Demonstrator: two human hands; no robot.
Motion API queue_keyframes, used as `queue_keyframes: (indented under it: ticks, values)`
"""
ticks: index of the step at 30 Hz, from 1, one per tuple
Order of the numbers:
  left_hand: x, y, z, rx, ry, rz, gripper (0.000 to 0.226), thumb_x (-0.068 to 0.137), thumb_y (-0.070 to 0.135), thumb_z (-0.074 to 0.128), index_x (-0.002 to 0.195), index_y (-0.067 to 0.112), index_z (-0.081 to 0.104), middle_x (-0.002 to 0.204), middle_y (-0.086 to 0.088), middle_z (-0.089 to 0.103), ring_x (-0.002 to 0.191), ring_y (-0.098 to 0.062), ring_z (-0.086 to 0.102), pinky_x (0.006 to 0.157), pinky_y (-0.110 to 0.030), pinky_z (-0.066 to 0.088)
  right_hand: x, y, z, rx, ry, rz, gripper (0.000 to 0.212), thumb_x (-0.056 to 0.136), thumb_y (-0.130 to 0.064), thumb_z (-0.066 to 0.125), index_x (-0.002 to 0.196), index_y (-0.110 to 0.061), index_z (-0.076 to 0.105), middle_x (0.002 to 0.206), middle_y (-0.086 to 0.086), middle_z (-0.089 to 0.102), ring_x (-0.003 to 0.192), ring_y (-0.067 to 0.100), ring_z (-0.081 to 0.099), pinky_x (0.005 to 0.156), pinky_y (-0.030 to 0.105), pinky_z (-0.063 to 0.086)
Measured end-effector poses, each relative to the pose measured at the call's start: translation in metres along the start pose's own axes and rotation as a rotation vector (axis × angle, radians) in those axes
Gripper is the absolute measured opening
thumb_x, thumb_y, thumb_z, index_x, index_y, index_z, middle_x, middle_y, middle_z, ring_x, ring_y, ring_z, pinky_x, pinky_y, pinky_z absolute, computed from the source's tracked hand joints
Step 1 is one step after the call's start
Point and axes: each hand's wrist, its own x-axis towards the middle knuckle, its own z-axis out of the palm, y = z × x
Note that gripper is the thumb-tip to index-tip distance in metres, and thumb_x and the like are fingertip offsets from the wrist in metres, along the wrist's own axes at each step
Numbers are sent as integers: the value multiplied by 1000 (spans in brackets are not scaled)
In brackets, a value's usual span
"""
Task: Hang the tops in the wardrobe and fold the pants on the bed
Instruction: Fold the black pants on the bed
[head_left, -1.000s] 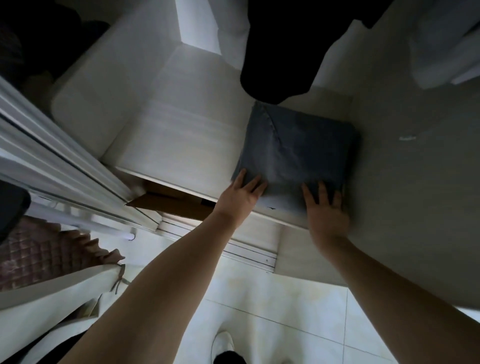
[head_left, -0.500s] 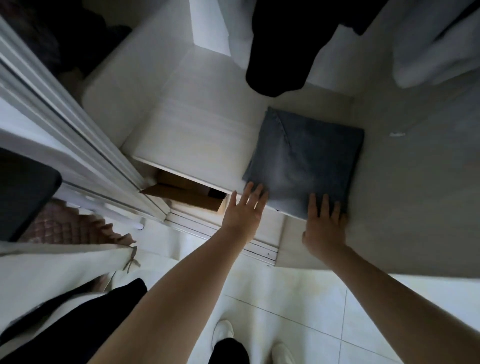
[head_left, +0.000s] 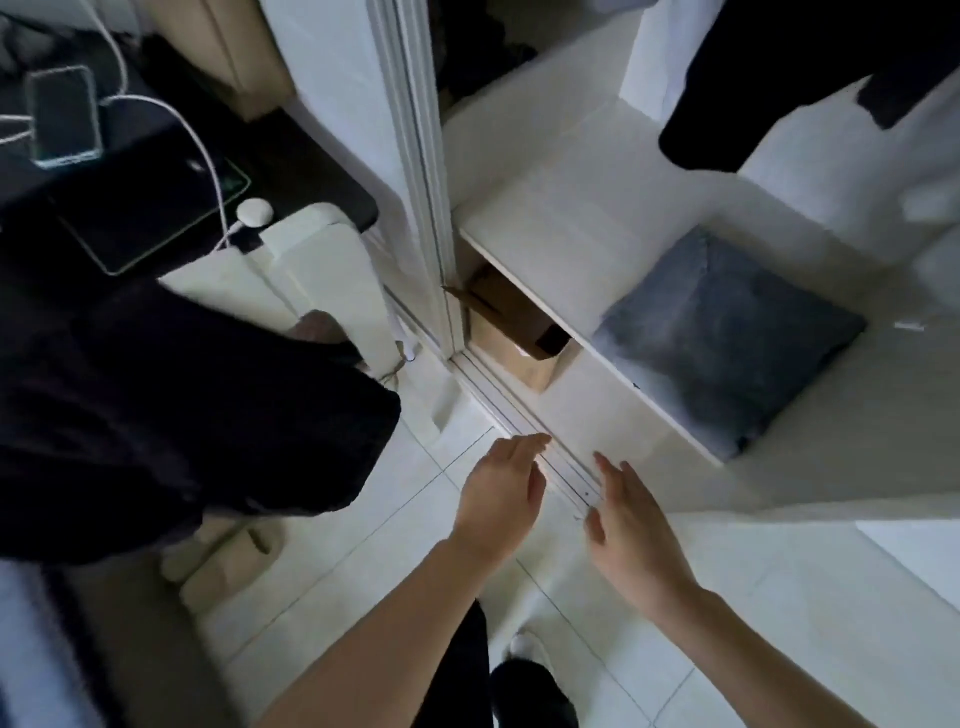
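Observation:
Folded grey pants (head_left: 727, 338) lie flat on the white wardrobe shelf (head_left: 561, 249) at the right. A black top (head_left: 748, 88) hangs above the shelf, its lower end in view. My left hand (head_left: 501, 493) and my right hand (head_left: 631, 525) hover empty over the wardrobe's floor track, fingers straight and relaxed, a short way in front of the shelf and apart from the pants. A dark garment (head_left: 171, 405) lies draped at the left.
A sliding door frame (head_left: 421, 171) stands left of the shelf. Under the shelf sits an open cardboard box (head_left: 514, 332). At the left a dark desk holds a phone (head_left: 65, 117), a white cable and a mouse pad. White tiled floor (head_left: 753, 597) lies below.
Both hands have let go of the folded pants and drawn back toward me. The view has swung left, bringing the desk and dark garment into sight.

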Motion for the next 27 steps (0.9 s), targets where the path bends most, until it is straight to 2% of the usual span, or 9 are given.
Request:
queue_keyframes:
  ticks: [5, 7, 12, 15, 21, 27]
  values:
    - [-113, 22, -35, -129, 272, -416, 34, 93, 10, 50, 121, 26, 59, 98, 12, 64, 93, -1, 57, 76, -23, 49, -57, -25, -1, 73, -49, -192, 52, 96, -23, 50, 145, -13, 34, 147, 6, 42, 137, 20, 38, 111, 32, 37]
    - [-150, 29, -50, -182, 377, -523, 33, 92, 10, 51, 119, 28, 59, 93, 13, 64, 90, -1, 56, 73, -22, 46, -75, -38, -1, 81, -63, -262, 49, 96, -21, 51, 142, -12, 39, 140, 7, 48, 131, 20, 43, 107, 32, 41]
    - [-250, 45, -87, -235, 674, -749, 29, 92, 10, 51, 114, 27, 61, 85, 9, 63, 84, -10, 59, 75, -29, 50, -123, -91, 5, 48, -166, -457, 46, 96, -17, 49, 141, -11, 40, 136, 3, 51, 129, 17, 43, 103, 24, 34]
    - [-298, 50, -105, -262, 811, -855, 26, 93, 11, 51, 111, 27, 62, 84, 9, 64, 83, -6, 58, 73, -26, 49, -144, -131, 8, 44, -228, -570, 46, 97, -18, 47, 142, -14, 37, 136, -2, 50, 129, 14, 40, 96, 17, 30]
    - [-339, 40, -145, -279, 904, -920, 24, 94, 12, 53, 109, 27, 63, 84, 7, 64, 83, -9, 59, 76, -33, 51, -158, -214, 9, 47, -185, -733, 42, 97, -17, 48, 138, -12, 42, 130, 0, 54, 123, 17, 44, 92, 22, 36]
    - [-340, 13, -209, -212, 873, -806, 20, 95, 16, 51, 110, 23, 63, 84, 9, 62, 85, -12, 57, 78, -31, 50, -155, -282, -1, 123, -58, -772, 40, 96, -15, 49, 135, -9, 46, 125, 2, 58, 120, 21, 47, 89, 23, 36]
